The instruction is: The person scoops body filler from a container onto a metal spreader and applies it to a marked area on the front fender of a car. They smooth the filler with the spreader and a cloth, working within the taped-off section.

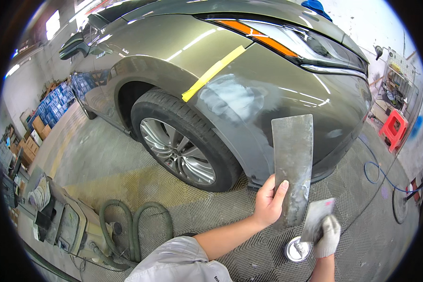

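My bare left hand (270,203) grips a long grey metal plate (293,150) near its lower part, thumb on its face. The plate stands almost upright before the car's front bumper. My right hand (328,236), in a whitish glove, is closed on a smaller flat metal putty spreader (317,214), held close to the plate's lower right edge. Below the spreader stands an open round tin (298,249) with white stuff inside. A pale filler patch (235,97) lies on the olive-green bumper (329,101), beside a strip of yellow masking tape (213,73). Both hands are apart from the bumper.
The front wheel (181,145) and headlight (310,44) flank the patch. A dusty machine (75,225) with a thick green hose (135,230) stands at lower left. At right are a red stool (394,130) and a thin blue hose (372,173). Blue packs (54,108) line the far left.
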The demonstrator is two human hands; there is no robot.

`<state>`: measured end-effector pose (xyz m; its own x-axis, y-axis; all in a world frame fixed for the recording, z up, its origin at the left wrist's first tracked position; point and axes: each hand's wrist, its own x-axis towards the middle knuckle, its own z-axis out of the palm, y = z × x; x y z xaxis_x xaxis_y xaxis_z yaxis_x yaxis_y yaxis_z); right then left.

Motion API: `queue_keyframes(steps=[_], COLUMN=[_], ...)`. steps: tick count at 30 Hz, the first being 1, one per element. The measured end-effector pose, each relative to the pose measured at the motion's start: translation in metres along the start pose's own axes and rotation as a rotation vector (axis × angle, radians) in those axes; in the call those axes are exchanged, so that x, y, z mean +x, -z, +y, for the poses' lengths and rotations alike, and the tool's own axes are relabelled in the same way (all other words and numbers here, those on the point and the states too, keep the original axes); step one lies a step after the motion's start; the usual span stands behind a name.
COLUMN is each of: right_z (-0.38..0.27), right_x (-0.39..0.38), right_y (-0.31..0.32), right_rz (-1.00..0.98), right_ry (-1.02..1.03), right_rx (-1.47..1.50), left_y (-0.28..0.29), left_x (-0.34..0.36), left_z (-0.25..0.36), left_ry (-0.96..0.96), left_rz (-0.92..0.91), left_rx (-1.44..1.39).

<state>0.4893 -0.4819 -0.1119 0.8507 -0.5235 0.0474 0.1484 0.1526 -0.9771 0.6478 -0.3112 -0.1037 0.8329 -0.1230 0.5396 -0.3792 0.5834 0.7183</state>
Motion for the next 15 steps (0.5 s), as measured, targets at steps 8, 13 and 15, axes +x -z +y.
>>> queue_keyframes(steps=[8,13,15], right_z=[0.006,-0.014,-0.014], right_x=[0.004,0.005,-0.002], right_y=[0.003,0.007,0.0], right_rz=[0.148,0.296,0.156], right_ry=[0.021,0.286,0.388], right_rx=[-0.161,-0.185,-0.171], left_y=[-0.012,-0.015,-0.017], left_x=[-0.026,-0.032,-0.032], left_z=[0.005,-0.008,-0.011], left_ry=[0.186,0.235,0.316], left_rz=[-0.352,-0.343,-0.29], left_rx=[0.286,0.096,-0.011])
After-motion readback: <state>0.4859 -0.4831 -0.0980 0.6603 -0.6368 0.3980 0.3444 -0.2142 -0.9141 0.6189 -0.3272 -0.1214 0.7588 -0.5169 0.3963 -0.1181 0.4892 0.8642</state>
